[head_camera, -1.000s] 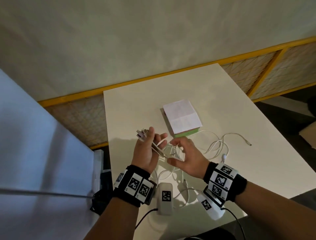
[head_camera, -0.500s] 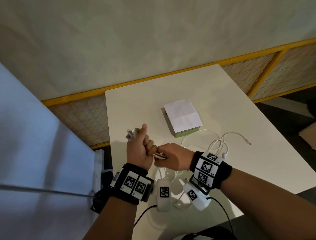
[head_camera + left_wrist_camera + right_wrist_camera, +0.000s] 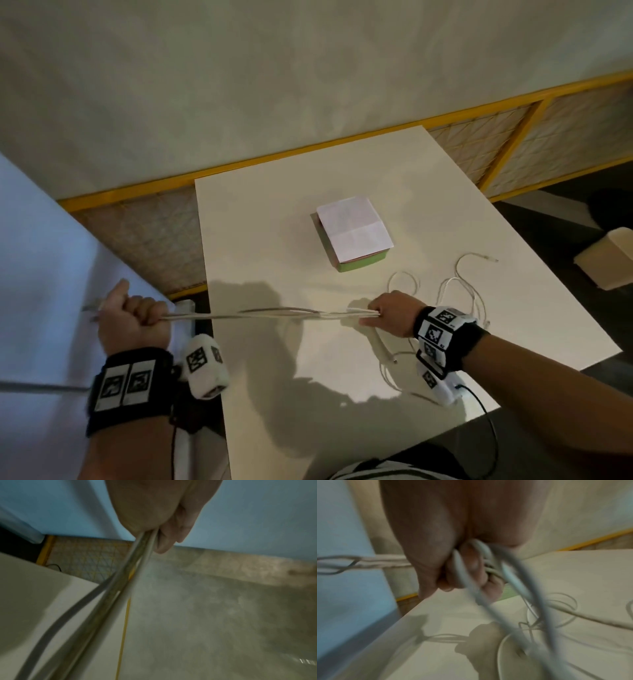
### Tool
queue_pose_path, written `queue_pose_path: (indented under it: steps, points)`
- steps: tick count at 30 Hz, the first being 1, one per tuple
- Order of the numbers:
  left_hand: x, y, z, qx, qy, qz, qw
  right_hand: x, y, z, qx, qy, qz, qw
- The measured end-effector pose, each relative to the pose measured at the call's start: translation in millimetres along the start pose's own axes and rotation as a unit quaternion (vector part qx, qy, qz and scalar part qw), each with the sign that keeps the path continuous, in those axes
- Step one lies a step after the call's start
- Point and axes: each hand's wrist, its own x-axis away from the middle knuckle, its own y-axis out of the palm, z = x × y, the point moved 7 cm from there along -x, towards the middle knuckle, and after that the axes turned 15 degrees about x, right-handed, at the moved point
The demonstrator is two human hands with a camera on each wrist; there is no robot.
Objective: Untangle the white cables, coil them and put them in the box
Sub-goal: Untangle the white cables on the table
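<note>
A bundle of white cables is stretched in a nearly straight, level line from left to right between two hands, above the near part of the worktop. The left hand is a closed fist clamped round one end of the bundle, out past the left edge of the worktop; the left wrist view shows several strands leaving the curled fingers side by side. The right hand is also clamped on the strands, over the worktop; in the right wrist view, though blurred, the cables pass through the bent fingers. Beyond this grip the rest of the cables lies slack in loose loops on the worktop to the right and near side, one plug end lying furthest right. The box, its flap up, stands on the far side of the taut span, nearer the right hand than the left. The tangle remaining therefore appears to lie to the right of the right hand, along the same left-to-right line.
</note>
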Motion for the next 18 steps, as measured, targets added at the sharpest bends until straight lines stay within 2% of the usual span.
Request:
queue_pose_path:
  steps: [4,8,12,15,18]
  points:
    - [-11.3,-21.8,-0.2,0.008,0.002,0.02,1.0,-0.7,7.5,10.6,-0.039,0.02,-0.037,0.998]
    - [-13.8,-32.8,-24.4,-0.014,-0.026,0.024,0.999,-9.2,13.5,29.2,-0.02,0.038,-0.013,0.999]
    - [-9.3,-32.0,-48.7,0.005,-0.036,0.041,0.998,-4.8,13.6,45.4,0.002,0.074,-0.019,0.997]
    - [-10.9,-36.1,-65.8,-0.051,-0.053,0.043,0.996,-2.9,6.9,51.6,-0.018,0.093,0.012,0.995]
    - [-14.0,-50.5,-86.9,-0.08,-0.099,0.047,0.991,-3.7,2.5,47.3,-0.034,0.101,0.026,0.994]
